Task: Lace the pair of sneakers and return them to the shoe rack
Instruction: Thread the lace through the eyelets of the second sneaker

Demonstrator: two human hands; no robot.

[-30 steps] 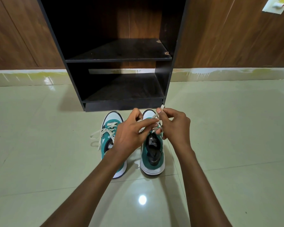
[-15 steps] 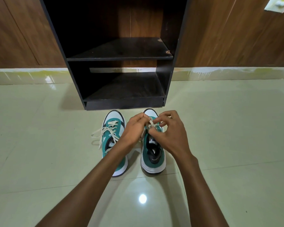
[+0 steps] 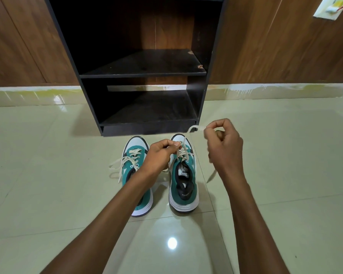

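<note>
Right hand (image 3: 223,144) has swung out to the right since a moment ago, drawing the flat cream shoelace (image 3: 183,144) taut, pinched at its end. Left hand (image 3: 160,155) pinches lace at the eyelets. Lace looks soft and floppy, so grip near the tip. Two teal suede sneakers (image 3: 183,180) sit on the tile, just before one black two-shelf rack (image 3: 143,73).

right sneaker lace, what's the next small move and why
Probably draw the lace fully taut with the right hand, then thread its end into the next eyelet. The left hand pins the crossings on the right sneaker, and the upper eyelets look unlaced.
</note>
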